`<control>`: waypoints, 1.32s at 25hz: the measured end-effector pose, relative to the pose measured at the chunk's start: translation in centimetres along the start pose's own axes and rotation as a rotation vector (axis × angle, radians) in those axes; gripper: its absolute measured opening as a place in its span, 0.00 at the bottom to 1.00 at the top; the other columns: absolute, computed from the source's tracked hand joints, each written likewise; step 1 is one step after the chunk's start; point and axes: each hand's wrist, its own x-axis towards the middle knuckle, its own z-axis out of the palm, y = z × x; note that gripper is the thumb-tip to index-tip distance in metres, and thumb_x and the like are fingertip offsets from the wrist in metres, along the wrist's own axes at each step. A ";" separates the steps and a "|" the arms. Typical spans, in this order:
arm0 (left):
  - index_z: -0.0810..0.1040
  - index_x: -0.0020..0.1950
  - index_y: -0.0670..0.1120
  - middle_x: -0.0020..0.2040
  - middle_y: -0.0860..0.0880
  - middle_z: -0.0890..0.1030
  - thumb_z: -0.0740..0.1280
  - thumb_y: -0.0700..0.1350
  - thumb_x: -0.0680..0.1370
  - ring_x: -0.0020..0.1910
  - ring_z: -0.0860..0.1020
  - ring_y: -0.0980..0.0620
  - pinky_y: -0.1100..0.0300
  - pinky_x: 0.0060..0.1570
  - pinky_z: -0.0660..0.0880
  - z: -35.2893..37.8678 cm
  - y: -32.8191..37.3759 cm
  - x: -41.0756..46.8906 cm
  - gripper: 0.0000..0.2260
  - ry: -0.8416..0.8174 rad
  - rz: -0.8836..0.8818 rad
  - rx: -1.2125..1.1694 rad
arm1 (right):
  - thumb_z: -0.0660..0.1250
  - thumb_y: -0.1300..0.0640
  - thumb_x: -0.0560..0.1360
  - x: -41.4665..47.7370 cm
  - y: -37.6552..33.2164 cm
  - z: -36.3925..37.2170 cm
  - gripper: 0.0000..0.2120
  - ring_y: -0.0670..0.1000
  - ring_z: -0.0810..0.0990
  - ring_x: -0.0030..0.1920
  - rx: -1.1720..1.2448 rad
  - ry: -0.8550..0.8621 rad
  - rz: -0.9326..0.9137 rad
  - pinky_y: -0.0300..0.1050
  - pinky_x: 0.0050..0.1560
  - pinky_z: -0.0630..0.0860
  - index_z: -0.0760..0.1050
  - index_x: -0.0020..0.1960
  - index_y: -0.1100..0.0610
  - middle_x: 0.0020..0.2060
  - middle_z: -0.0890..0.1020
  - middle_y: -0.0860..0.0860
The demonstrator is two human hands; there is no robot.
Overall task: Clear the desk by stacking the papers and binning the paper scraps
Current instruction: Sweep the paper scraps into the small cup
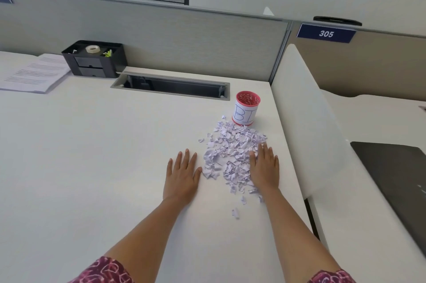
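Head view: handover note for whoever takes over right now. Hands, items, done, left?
Left hand: open, flat on the white desk beside the torn lilac paper scraps.
Right hand: open, flat on the heap's right edge.
Scraps: heaped just before the pink labelled cup bin.
Printed white papers: far left, apparently stacked.
Left: all visible scraps into the bin.

Open-plan office, cubicle partition (184, 35), numbered desk sign (326, 33), desk organiser (93, 58)

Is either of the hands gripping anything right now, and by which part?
Nothing is held. Both lie flat, fingers straight: the left hand on the desk beside the paper scraps, the right hand resting on the pile's right edge.
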 end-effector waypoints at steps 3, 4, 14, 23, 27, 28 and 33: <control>0.48 0.78 0.54 0.79 0.53 0.46 0.29 0.61 0.71 0.77 0.43 0.53 0.52 0.75 0.40 0.1 0.1 0.1 0.36 0.027 0.000 -0.012 | 0.46 0.46 0.82 0.9 -0.8 0.3 0.26 0.52 0.51 0.77 0.053 -0.021 0.004 0.51 0.76 0.45 0.52 0.77 0.56 0.77 0.55 0.52; 0.48 0.78 0.54 0.79 0.53 0.46 0.29 0.60 0.71 0.77 0.44 0.53 0.52 0.75 0.40 0.1 0.1 0.1 0.36 0.034 -0.002 -0.008 | 0.47 0.46 0.82 1.1 -0.9 0.2 0.26 0.52 0.52 0.77 0.111 -0.023 0.004 0.50 0.76 0.45 0.52 0.77 0.55 0.77 0.56 0.51; 0.54 0.77 0.51 0.78 0.51 0.51 0.45 0.54 0.82 0.77 0.48 0.53 0.55 0.75 0.42 -0.2 0.2 -0.1 0.23 0.049 -0.032 -0.073 | 0.48 0.49 0.83 -3.7 1.1 -2.3 0.22 0.45 0.53 0.76 0.693 -0.062 -0.048 0.41 0.75 0.49 0.60 0.75 0.52 0.75 0.62 0.47; 0.55 0.77 0.50 0.78 0.50 0.52 0.47 0.52 0.83 0.77 0.49 0.52 0.56 0.75 0.42 0.2 0.5 -2.4 0.22 0.077 -0.020 -0.077 | 0.46 0.44 0.81 -6.9 -2.3 -0.2 0.29 0.52 0.48 0.77 0.170 -0.061 0.060 0.49 0.76 0.43 0.48 0.77 0.57 0.77 0.52 0.54; 0.55 0.77 0.50 0.78 0.50 0.52 0.40 0.56 0.80 0.77 0.49 0.52 0.56 0.75 0.43 0.1 0.5 -3.2 0.26 0.072 -0.011 -0.067 | 0.45 0.42 0.81 -7.0 -2.2 -0.8 0.28 0.46 0.51 0.77 0.495 -0.069 -0.094 0.43 0.76 0.45 0.51 0.77 0.54 0.77 0.56 0.50; 0.55 0.77 0.50 0.78 0.50 0.53 0.37 0.57 0.77 0.77 0.49 0.52 0.56 0.75 0.43 0.1 0.5 -3.4 0.30 0.072 -0.008 -0.071 | 0.42 0.38 0.80 -7.5 -1.7 -1.1 0.30 0.44 0.48 0.76 0.504 -0.058 -0.181 0.41 0.76 0.43 0.51 0.77 0.52 0.77 0.55 0.48; 0.55 0.77 0.50 0.78 0.51 0.52 0.36 0.57 0.76 0.77 0.49 0.53 0.56 0.74 0.43 0.0 0.5 -3.5 0.31 0.058 -0.010 -0.065 | 0.39 0.38 0.79 -10.7 0.2 -2.2 0.28 0.42 0.37 0.76 0.032 -0.188 -0.777 0.42 0.74 0.33 0.48 0.77 0.46 0.77 0.47 0.41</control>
